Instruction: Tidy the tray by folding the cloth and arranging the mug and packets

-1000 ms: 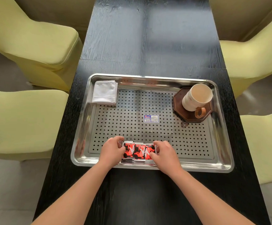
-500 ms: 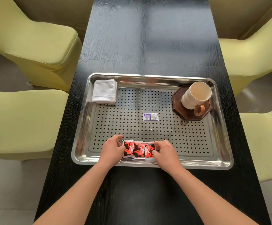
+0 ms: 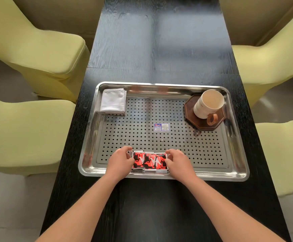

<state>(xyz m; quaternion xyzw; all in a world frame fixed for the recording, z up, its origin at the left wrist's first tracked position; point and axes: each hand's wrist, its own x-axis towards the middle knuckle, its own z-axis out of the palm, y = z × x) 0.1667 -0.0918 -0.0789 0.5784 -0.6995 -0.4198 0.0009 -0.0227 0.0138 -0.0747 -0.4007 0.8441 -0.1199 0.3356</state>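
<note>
A steel perforated tray [image 3: 236, 154] lies on the black table. At its near edge lie red-and-black packets [image 3: 150, 161] side by side in a row. My left hand [image 3: 120, 160] presses on the row's left end and my right hand [image 3: 178, 161] on its right end, fingers curled on the packets. A folded white cloth [image 3: 113, 100] rests in the tray's far left corner. In the far right corner a white mug [image 3: 207, 104] with a brown handle stands on a dark octagonal coaster [image 3: 217, 122].
A small blue-and-white label [image 3: 161, 127] is stuck to the tray's middle. The black wooden table [image 3: 156, 49] extends far beyond the tray. Yellow-green chairs [image 3: 28, 41] flank both sides of the table, close to its edges.
Both hands stay on the ends of the packet row, with only slight finger shifts squaring the packets. Cloth and mug have not moved.
</note>
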